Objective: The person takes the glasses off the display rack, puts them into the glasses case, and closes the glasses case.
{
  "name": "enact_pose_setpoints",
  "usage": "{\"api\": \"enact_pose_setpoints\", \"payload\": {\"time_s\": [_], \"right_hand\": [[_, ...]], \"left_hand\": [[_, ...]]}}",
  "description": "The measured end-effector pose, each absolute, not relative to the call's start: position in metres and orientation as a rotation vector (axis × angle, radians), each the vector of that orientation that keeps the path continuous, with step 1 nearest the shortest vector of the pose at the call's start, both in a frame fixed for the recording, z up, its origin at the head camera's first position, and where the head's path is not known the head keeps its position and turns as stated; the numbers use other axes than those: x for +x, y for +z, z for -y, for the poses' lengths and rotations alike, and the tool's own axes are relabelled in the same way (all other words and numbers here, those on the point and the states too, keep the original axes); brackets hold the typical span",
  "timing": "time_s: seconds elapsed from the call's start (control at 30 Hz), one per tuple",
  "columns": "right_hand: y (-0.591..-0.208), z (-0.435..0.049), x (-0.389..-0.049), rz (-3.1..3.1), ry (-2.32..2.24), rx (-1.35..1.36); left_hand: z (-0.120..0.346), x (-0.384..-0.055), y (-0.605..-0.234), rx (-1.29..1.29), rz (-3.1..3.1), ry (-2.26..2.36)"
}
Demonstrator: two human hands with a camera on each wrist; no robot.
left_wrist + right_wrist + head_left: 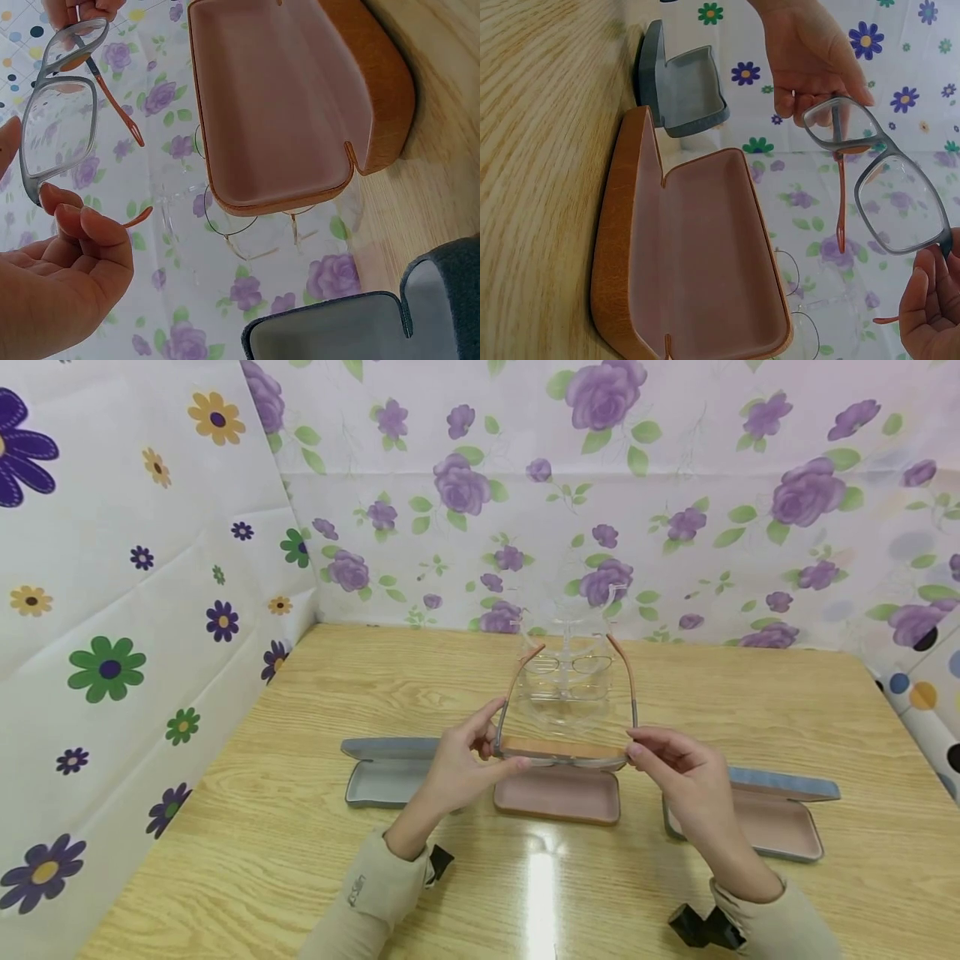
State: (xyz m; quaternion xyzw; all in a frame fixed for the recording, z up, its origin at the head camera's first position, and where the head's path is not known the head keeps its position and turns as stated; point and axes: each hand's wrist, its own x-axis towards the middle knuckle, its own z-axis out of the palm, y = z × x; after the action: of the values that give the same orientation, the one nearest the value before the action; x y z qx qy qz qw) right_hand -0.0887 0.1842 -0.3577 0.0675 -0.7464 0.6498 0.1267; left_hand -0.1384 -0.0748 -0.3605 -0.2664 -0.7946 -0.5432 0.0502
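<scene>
Both hands hold one pair of eyeglasses [904, 202] with a grey front and orange-brown temple tips. The temples [627, 670] are unfolded and point away from me. My left hand [465, 764] pinches the left hinge corner, its thumb along the front. On the opposite corner, the right hand [693, 785] grips between thumb and fingers. Below and just behind the glasses stands an open brown case [557, 795] with a pink lining and nothing inside. In the left wrist view, the left fingertips [66, 201] touch the frame's lower corner.
An open grey-blue case [384, 782] lies to the left; another, blue-lidded with a pink lining [776, 825], lies to the right, partly behind the right hand. Farther back, a clear display stand [566, 647] holds thin wire-rimmed glasses [592, 664]. Flowered sheets [675, 477] close off the table's back.
</scene>
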Motion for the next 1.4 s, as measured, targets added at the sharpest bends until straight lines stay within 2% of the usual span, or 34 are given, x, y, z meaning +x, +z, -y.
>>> {"api": "enact_pose_setpoints", "payload": {"time_s": [1.4], "right_hand": [[-0.3569, -0.1809, -0.0891, 2.19, 1.867, 0.204]], "left_hand": [[0.0839, -0.1435, -0.3533, -0.964, 2.506, -1.487]]}}
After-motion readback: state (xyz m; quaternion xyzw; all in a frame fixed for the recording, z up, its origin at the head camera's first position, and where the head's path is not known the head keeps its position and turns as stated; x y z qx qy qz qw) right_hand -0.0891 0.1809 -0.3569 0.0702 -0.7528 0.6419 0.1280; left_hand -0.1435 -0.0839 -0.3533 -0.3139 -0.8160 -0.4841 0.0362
